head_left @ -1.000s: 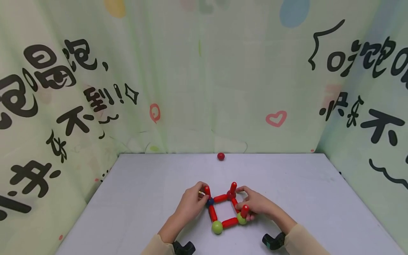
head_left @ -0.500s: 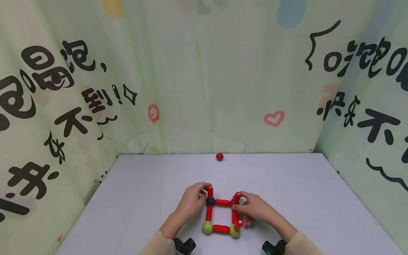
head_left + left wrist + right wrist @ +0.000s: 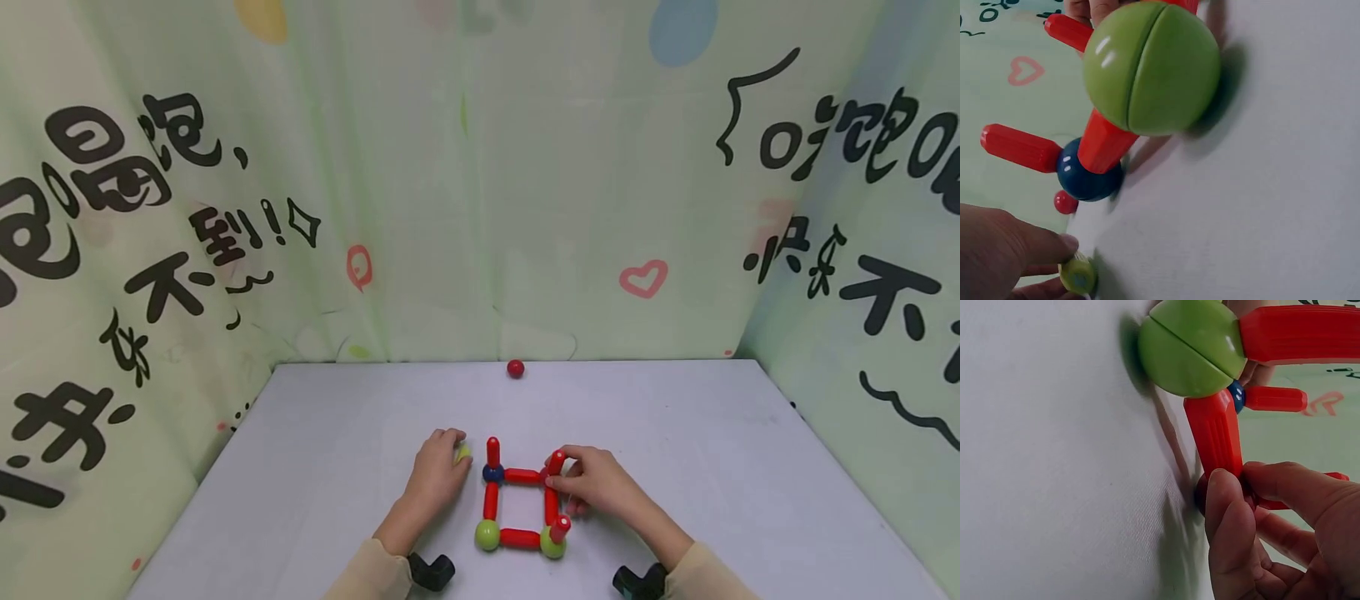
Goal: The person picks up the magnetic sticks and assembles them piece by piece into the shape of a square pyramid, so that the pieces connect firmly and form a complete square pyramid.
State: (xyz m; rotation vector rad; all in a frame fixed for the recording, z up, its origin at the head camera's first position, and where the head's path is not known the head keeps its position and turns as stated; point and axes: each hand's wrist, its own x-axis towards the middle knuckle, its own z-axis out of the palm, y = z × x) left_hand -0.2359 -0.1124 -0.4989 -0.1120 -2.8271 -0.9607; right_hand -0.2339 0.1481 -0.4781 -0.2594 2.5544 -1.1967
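A square frame of red magnetic rods [image 3: 519, 539] lies on the table. Its corners are two green balls [image 3: 487, 535], a blue ball [image 3: 492, 473] and a red ball, mostly hidden by fingers. Upright red rods [image 3: 492, 451] stand on the blue, red and near-right green balls. My left hand [image 3: 435, 471], left of the frame and apart from it, pinches a yellow-green rod [image 3: 1077, 276] whose round end shows in the left wrist view. With thumb and fingers, my right hand [image 3: 600, 479] grips the far-right corner, around the red ball [image 3: 1200, 492] and rod end.
A loose red ball [image 3: 515, 368] sits at the back edge of the white table [image 3: 360, 408]. Patterned curtains [image 3: 555, 208] hang behind and along both sides. Black wrist devices [image 3: 431, 572] are on both forearms.
The frame has turned and come slightly nearer. My left hand has left the upright rod on the blue ball and moved left with the yellow-green rod. My right hand has shifted to the far-right corner.
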